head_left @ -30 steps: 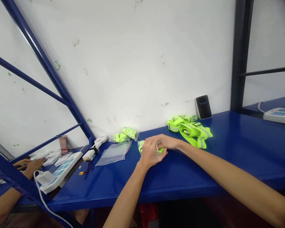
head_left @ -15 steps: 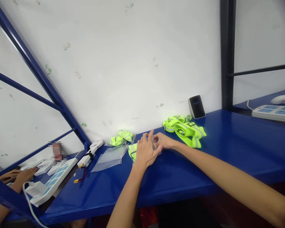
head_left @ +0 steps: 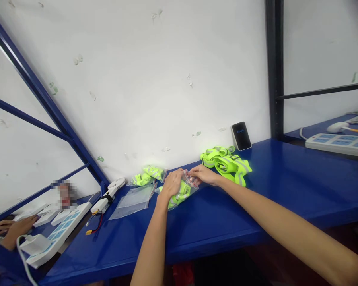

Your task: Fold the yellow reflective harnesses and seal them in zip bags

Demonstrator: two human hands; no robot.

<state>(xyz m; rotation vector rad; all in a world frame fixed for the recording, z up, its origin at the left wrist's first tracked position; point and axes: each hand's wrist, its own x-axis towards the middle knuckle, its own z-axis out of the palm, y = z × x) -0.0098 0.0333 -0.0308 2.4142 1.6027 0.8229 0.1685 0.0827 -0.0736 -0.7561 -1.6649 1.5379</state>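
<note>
A clear zip-lock bag with a folded neon-yellow reflective strap inside lies on the blue table between my hands. My left hand is closed over the bag's left side, its fingertips partly hidden near the top edge. At the bag's right end, my right hand pinches the red-lined zip strip between thumb and fingers. Just beyond my right hand sit loose neon straps with a black buckle. Left of my hands, flat clear bags lie in front of filled bags of yellow strap.
A small white fan and a white battery pack with a yellow plug lie on the left. Behind the straps a clock display leans near the wall. A power strip and another person's hands are at far left.
My left hand has turned and drawn down over the bag, so more of the yellow strap shows. My right fingers now pinch the zip edge. The whole view has shifted slightly.
</note>
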